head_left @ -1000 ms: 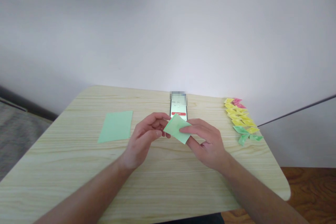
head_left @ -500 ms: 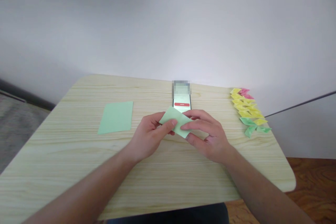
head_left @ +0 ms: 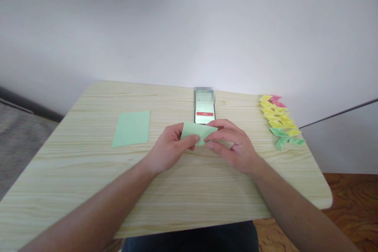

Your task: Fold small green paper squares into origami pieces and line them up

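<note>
A folded sheet of light green paper (head_left: 193, 130) is held between both hands over the middle of the table. My left hand (head_left: 169, 147) pinches it from the left, thumb on top and fingers beneath. At the paper's right lower edge, my right hand (head_left: 233, 143) grips it between thumb and fingertips. Just behind the paper lies a phone (head_left: 204, 117) with a lit screen and a red bar; its upper part is blurred out. To the left, a flat green paper sheet (head_left: 132, 128) lies on the wood-grain table (head_left: 177, 204).
Several folded paper pieces stand in rows at the right: yellow ones (head_left: 276, 116), pink ones (head_left: 277, 100) and green ones (head_left: 283, 138). A white wall (head_left: 177, 27) rises behind the table. The table's rounded right corner (head_left: 326, 201) overhangs a brown wooden floor.
The green paper has turned so its upper edge lies nearly level, and its right corner no longer points down. Both hands still hold it; the right thumb and fingers have drawn closer together.
</note>
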